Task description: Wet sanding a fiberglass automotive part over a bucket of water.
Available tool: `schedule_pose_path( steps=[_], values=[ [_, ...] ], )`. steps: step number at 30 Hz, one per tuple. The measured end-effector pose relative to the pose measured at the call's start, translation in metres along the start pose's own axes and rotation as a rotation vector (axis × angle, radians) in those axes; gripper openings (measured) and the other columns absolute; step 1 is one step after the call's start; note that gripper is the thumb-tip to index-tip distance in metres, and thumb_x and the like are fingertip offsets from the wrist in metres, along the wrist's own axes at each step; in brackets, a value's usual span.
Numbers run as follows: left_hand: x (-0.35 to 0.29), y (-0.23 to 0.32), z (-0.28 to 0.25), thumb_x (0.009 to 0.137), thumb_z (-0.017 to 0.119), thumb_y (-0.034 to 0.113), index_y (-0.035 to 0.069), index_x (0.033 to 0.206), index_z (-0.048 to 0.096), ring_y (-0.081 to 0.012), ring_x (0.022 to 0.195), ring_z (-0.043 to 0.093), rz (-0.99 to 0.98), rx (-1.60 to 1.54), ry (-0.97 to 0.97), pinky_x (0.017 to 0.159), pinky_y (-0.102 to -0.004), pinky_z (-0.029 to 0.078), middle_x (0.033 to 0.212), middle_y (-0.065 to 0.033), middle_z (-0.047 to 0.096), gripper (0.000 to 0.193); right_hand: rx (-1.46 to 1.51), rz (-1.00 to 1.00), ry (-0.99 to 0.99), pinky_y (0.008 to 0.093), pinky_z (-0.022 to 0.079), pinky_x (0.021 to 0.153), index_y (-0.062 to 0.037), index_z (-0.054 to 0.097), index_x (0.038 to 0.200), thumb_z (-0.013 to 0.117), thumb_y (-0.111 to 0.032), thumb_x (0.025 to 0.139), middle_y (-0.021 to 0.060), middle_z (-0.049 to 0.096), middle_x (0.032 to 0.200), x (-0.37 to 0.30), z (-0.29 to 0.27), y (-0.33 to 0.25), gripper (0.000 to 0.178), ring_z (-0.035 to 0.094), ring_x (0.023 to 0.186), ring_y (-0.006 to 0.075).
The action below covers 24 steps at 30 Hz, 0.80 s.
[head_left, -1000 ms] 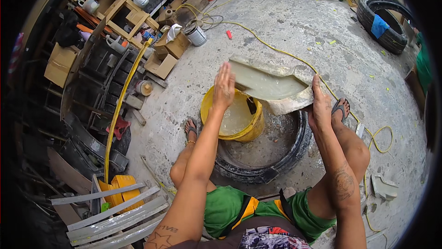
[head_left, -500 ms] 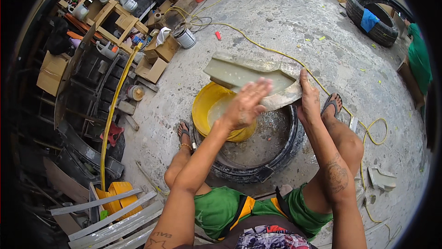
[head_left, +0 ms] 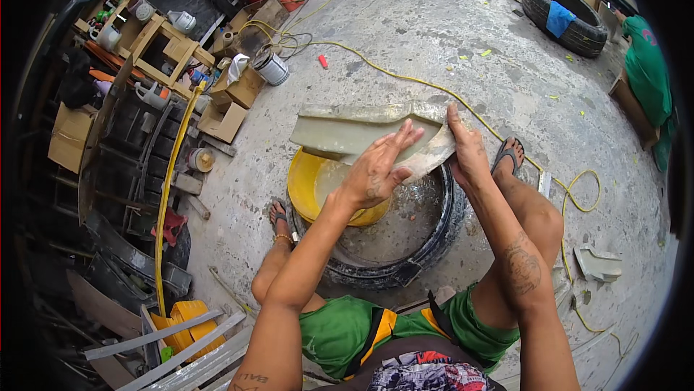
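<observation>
Pitted grey concrete floor [head_left: 383, 40] spreads around the person, crossed by a yellow hose [head_left: 405, 75], with a tyre [head_left: 558, 15] near the far wall. Above a yellow bucket [head_left: 303, 181] standing within a black ring [head_left: 454, 207] is a long moulded piece [head_left: 329, 135], slanting slightly. Its shape is a shallow trough: a smooth, dull grey-green hollow, a paler raised rim along the far edge that kinks toward the right, and a broad, whitish, rough-looking flange at the right end. The right hand [head_left: 468, 149] is closed around that end, thumb up along the edge. The left hand [head_left: 377, 174] is open, fingers extended and thumb apart, over the near side; whether its palm touches the piece cannot be told.
</observation>
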State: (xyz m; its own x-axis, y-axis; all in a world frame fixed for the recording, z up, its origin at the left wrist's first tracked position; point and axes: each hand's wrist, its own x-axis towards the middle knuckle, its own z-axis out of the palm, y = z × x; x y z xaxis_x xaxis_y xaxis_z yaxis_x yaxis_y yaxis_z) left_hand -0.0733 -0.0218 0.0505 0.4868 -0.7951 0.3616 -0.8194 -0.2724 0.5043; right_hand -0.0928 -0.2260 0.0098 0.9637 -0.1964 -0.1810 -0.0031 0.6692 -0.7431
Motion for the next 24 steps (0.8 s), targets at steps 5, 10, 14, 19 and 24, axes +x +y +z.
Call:
schedule_pose_path(
  steps=[5,10,14,19,24],
  values=[
    [0.01,0.005,0.011,0.105,0.031,0.064,0.0,0.163,0.019,-0.0379,0.148,0.039,-0.045,-0.038,-0.053,0.123,-0.0471,0.028,0.159,-0.014,0.046,0.087,0.03,-0.041,0.129,0.0322,0.058,0.068,0.0061,0.067,0.097,0.075,-0.045,0.096,0.013,0.071,0.088,0.002,-0.002,0.0,0.051,0.071,0.075,0.0186],
    [0.014,0.009,0.016,0.106,0.039,0.058,-0.002,0.159,0.03,-0.0375,0.148,0.038,-0.015,-0.065,-0.02,0.124,-0.0492,0.026,0.16,-0.0217,0.041,0.081,0.004,-0.038,0.022,0.0318,0.058,0.066,0.0034,0.066,0.093,0.075,-0.044,0.096,0.0118,0.07,0.088,0.002,-0.008,-0.003,0.049,0.071,0.076,0.0172],
    [0.004,0.01,0.008,0.106,0.034,0.06,0.0,0.162,0.022,-0.0344,0.152,0.034,-0.049,-0.051,-0.088,0.124,-0.0469,0.025,0.162,-0.0161,0.041,0.083,-0.008,-0.065,0.089,0.0314,0.058,0.068,0.0046,0.066,0.094,0.074,-0.044,0.097,0.0129,0.07,0.09,0.001,-0.003,-0.003,0.049,0.07,0.077,0.0177],
    [0.012,0.013,0.016,0.106,0.036,0.058,-0.001,0.161,0.026,-0.0348,0.151,0.036,-0.013,-0.033,-0.039,0.125,-0.0457,0.024,0.163,-0.0158,0.04,0.081,-0.05,-0.111,0.143,0.0325,0.058,0.069,0.0094,0.063,0.104,0.075,-0.043,0.096,0.0142,0.07,0.093,0.009,-0.011,0.003,0.055,0.07,0.08,0.0189],
    [-0.006,0.013,0.002,0.107,0.045,0.048,-0.001,0.158,0.034,-0.0338,0.144,0.046,-0.1,-0.158,-0.034,0.121,-0.044,0.031,0.153,-0.0171,0.053,0.071,-0.021,-0.128,0.058,0.0292,0.055,0.071,0.0091,0.065,0.105,0.074,-0.042,0.097,0.0119,0.071,0.097,0.004,-0.014,-0.004,0.052,0.068,0.08,0.0154]
  ],
)
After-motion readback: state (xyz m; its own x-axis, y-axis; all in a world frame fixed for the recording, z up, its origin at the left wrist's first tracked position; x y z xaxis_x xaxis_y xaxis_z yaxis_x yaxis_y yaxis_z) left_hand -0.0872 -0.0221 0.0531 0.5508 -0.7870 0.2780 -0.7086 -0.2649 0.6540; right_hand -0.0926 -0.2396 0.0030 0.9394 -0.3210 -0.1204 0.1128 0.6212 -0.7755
